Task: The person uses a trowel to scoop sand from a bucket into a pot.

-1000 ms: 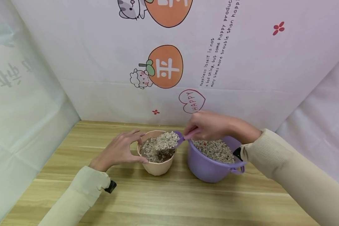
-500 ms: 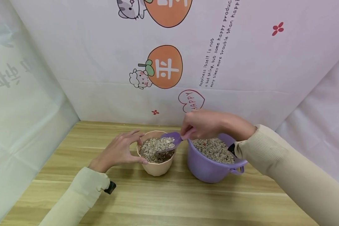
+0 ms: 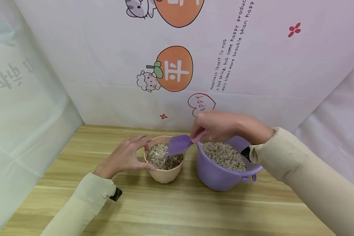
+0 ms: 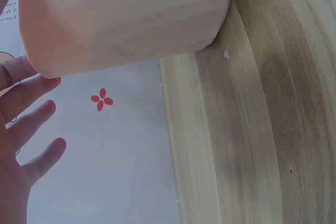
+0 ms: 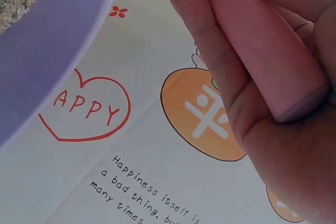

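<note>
Purple plastic meets pink at the neck of the scoop (image 3: 179, 145), whose blade leans down over the right side of a peach-coloured pot (image 3: 164, 175). The right hand (image 3: 213, 128) has its fingers wrapped firmly round the handle, as the right wrist view confirms. The left hand (image 3: 127, 156) spans the pot's left rim, thumb toward the near side and fingertips toward the back, a loose hold with the last fingers spread off the wall. Whether the blade touches the rim, I can't quite tell from above.

The blade's face looks bare, and pale gravel (image 3: 159, 156) lies in the pot, heaped toward the left, with darker patches on the right. To pour well, I'd judge, keep the blade low and well inside the rim, tilt it gently, and turn the next load toward the right so the layer evens out. The left hand's light brace seems enough.

As for edges, the purple bucket (image 3: 214, 178), holding more gravel (image 3: 224, 156), stands just right of the pot with a strip of table (image 3: 153, 209) between. Its wall reaches up beneath the right wrist, so lift before swinging across. Behind, the printed cloth (image 3: 253, 65) limits reach; the near side gives more room.
</note>
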Available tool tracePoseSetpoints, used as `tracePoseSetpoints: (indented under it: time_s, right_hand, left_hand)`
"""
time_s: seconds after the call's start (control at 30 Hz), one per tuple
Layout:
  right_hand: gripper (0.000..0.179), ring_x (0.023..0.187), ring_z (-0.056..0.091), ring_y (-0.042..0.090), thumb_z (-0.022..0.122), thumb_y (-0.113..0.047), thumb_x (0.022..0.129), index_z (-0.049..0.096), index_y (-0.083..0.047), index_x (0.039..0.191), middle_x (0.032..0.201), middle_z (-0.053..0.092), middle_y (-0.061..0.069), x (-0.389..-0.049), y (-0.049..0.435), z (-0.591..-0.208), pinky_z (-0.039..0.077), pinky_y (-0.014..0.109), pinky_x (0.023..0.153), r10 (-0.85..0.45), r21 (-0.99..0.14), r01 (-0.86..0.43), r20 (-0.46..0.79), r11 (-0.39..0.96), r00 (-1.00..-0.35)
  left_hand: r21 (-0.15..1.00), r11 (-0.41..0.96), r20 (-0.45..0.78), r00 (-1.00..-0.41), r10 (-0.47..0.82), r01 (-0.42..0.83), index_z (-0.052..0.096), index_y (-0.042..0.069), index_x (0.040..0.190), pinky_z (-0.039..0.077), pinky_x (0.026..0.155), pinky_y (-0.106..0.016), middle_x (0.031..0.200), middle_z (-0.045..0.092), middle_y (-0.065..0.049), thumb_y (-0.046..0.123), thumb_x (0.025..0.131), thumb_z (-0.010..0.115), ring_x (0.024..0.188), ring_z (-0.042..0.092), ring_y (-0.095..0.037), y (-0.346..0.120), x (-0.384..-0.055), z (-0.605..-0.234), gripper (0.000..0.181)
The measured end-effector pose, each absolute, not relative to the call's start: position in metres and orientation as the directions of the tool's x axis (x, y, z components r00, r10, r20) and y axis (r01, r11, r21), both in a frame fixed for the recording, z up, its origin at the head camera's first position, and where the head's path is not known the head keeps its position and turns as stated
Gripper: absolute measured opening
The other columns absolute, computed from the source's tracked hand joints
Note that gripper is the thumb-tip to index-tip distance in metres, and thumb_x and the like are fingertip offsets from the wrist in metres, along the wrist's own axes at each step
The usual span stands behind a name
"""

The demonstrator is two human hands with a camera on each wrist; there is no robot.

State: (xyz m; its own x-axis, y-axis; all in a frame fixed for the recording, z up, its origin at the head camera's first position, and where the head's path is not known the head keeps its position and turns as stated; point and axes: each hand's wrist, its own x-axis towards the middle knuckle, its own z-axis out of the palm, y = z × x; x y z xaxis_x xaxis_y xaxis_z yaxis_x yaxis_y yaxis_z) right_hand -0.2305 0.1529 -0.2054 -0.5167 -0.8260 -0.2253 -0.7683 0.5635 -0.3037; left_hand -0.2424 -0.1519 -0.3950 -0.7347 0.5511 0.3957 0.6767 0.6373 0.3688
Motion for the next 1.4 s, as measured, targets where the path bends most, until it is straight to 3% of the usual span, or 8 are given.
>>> tracePoseSetpoints:
  time_s: [0.23,0.37,0.5,0.6,0.8,1.07,1.27,1.4]
  right_hand:
    - [0.039,0.049,0.032,0.001,0.062,0.002,0.091,0.054,-0.018,0.059,0.053,0.037,-0.011,-0.228,0.159,-0.204,0.033,0.021,0.049,-0.841,-0.321,-0.778,-0.183,0.540,-0.508]
    - [0.037,0.050,0.033,0.001,0.062,-0.003,0.095,0.056,-0.020,0.063,0.055,0.036,-0.012,-0.227,0.167,-0.204,0.034,0.022,0.050,-0.846,-0.329,-0.782,-0.141,0.529,-0.513]
    - [0.026,0.052,0.041,0.002,0.063,-0.010,0.098,0.069,-0.024,0.076,0.059,0.049,-0.013,-0.227,0.180,-0.202,0.040,0.022,0.050,-0.838,-0.378,-0.758,-0.101,0.531,-0.536]
    - [0.016,0.058,0.055,0.003,0.065,-0.011,0.097,0.077,-0.022,0.095,0.073,0.066,-0.014,-0.225,0.193,-0.199,0.050,0.022,0.055,-0.830,-0.439,-0.728,-0.079,0.527,-0.552]
    - [0.018,0.083,0.070,0.008,0.067,-0.013,0.096,0.076,-0.011,0.111,0.101,0.075,-0.006,-0.221,0.224,-0.192,0.058,0.026,0.074,-0.800,-0.469,-0.697,-0.036,0.542,-0.598]
    - [0.023,0.097,0.070,0.007,0.067,-0.013,0.096,0.074,-0.013,0.118,0.111,0.074,-0.007,-0.213,0.273,-0.188,0.057,0.024,0.081,-0.730,-0.429,-0.665,0.019,0.611,-0.683]
    - [0.025,0.097,0.070,0.008,0.068,-0.013,0.096,0.073,-0.009,0.120,0.111,0.074,-0.005,-0.209,0.302,-0.195,0.057,0.022,0.077,-0.733,-0.420,-0.668,0.011,0.614,-0.680]
    - [0.023,0.096,0.071,0.009,0.067,-0.012,0.096,0.073,-0.009,0.118,0.109,0.074,-0.006,-0.209,0.316,-0.204,0.057,0.023,0.075,-0.754,-0.420,-0.684,0.001,0.596,-0.657]
  left_hand:
    - [0.362,0.640,0.396,-0.733,0.553,0.678,0.070,0.014,0.112,0.037,0.105,-0.064,0.139,0.059,-0.008,0.073,0.063,0.078,0.130,0.051,-0.039,-0.152,-0.242,-0.393,0.077]
    - [0.346,0.642,0.396,-0.727,0.561,0.684,0.070,0.015,0.107,0.038,0.104,-0.063,0.139,0.059,-0.009,0.073,0.064,0.078,0.129,0.052,-0.039,-0.152,-0.242,-0.392,0.073]
    - [0.331,0.650,0.390,-0.726,0.566,0.684,0.070,0.018,0.100,0.038,0.104,-0.063,0.141,0.057,-0.009,0.074,0.064,0.077,0.130,0.051,-0.039,-0.153,-0.241,-0.391,0.067]
    - [0.328,0.657,0.382,-0.731,0.565,0.679,0.069,0.021,0.094,0.037,0.105,-0.063,0.142,0.057,-0.008,0.075,0.064,0.076,0.131,0.050,-0.038,-0.153,-0.240,-0.389,0.062]
    - [0.348,0.667,0.360,-0.751,0.554,0.659,0.067,0.023,0.088,0.036,0.106,-0.062,0.141,0.057,-0.008,0.072,0.070,0.075,0.132,0.050,-0.038,-0.153,-0.238,-0.386,0.053]
    - [0.364,0.677,0.352,-0.768,0.535,0.639,0.068,0.023,0.099,0.043,0.103,-0.057,0.138,0.059,-0.008,0.074,0.074,0.070,0.128,0.053,-0.036,-0.144,-0.241,-0.380,0.057]
    - [0.352,0.685,0.354,-0.768,0.533,0.638,0.069,0.018,0.116,0.043,0.103,-0.057,0.138,0.059,-0.007,0.071,0.081,0.065,0.130,0.052,-0.031,-0.130,-0.241,-0.369,0.064]
    - [0.291,0.665,0.376,-0.721,0.581,0.688,0.068,0.019,0.127,0.035,0.109,-0.060,0.143,0.057,-0.006,0.068,0.084,0.063,0.139,0.042,-0.031,-0.120,-0.241,-0.363,0.066]
